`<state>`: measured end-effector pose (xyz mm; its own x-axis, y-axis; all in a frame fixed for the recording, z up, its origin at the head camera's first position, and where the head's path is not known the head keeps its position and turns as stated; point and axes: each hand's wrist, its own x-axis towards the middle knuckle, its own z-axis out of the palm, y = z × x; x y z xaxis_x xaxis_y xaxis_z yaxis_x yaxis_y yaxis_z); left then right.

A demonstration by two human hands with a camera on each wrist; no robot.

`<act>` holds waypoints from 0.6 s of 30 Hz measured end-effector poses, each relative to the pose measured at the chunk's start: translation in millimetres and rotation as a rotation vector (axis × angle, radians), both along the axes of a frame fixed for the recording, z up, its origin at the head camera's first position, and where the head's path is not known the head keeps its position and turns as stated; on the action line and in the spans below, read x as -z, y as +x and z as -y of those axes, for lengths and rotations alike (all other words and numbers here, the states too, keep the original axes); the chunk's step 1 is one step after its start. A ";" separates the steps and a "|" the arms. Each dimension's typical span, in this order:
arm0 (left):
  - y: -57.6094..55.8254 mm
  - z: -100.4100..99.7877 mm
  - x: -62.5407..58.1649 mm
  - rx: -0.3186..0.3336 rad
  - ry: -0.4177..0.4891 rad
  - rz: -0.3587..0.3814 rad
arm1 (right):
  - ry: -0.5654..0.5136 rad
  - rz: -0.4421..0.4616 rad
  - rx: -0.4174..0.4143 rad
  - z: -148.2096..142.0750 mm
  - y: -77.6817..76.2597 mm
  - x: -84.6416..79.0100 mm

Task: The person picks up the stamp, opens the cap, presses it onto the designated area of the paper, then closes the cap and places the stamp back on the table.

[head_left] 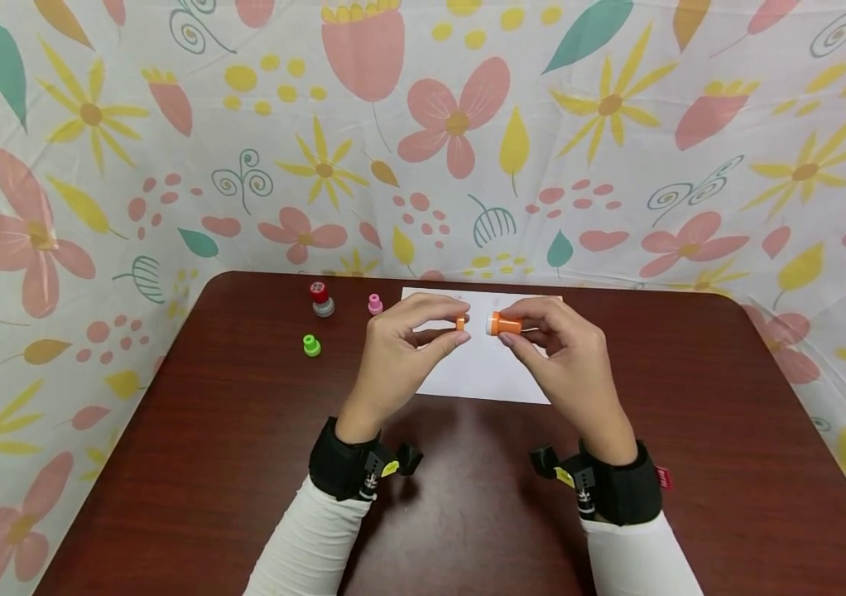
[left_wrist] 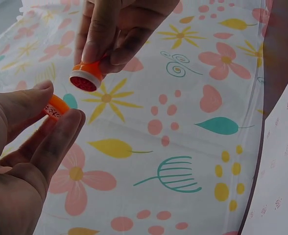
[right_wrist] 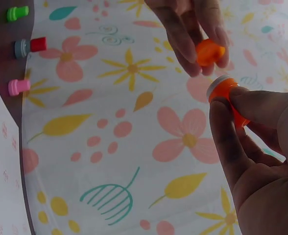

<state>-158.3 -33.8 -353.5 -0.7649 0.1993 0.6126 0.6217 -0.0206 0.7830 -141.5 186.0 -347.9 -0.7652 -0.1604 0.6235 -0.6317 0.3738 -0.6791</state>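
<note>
Over the white paper point(head_left: 484, 374), my left hand point(head_left: 396, 352) pinches a small orange stamp cap point(head_left: 460, 323) between thumb and fingertips. Opposite it, my right hand point(head_left: 574, 352) grips an orange stamp point(head_left: 508, 324) by its body. The stamp's white-rimmed end points left toward the cap, with a short gap between the two. In the left wrist view the stamp's red printing face point(left_wrist: 84, 84) shows inside the rim, and a dark pattern shows inside the cap.
Left of the paper on the brown table point(head_left: 207, 463) stand a red stamp with a grey base point(head_left: 322, 301), a pink stamp point(head_left: 375, 305) and a green stamp point(head_left: 311, 346). Small faint red prints point(left_wrist: 277, 202) mark the paper. A flowered curtain point(head_left: 423, 207) hangs behind the table.
</note>
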 end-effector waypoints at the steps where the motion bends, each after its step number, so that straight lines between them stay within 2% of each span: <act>1: 0.3 -0.2 -0.1 0.000 0.001 -0.001 | -0.006 0.000 -0.006 1.0 0.2 0.2; 12: 1.9 -3.4 1.1 0.040 -0.027 0.006 | -0.072 0.006 -0.084 9.7 1.8 3.5; 18: 3.0 -4.0 0.4 0.051 -0.032 0.006 | -0.055 -0.003 -0.078 11.6 1.6 4.4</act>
<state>-155.3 -29.8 -353.9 -0.7570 0.2578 0.6004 0.6154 -0.0272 0.7877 -139.9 174.3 -352.3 -0.7495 -0.1850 0.6356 -0.6599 0.2850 -0.6952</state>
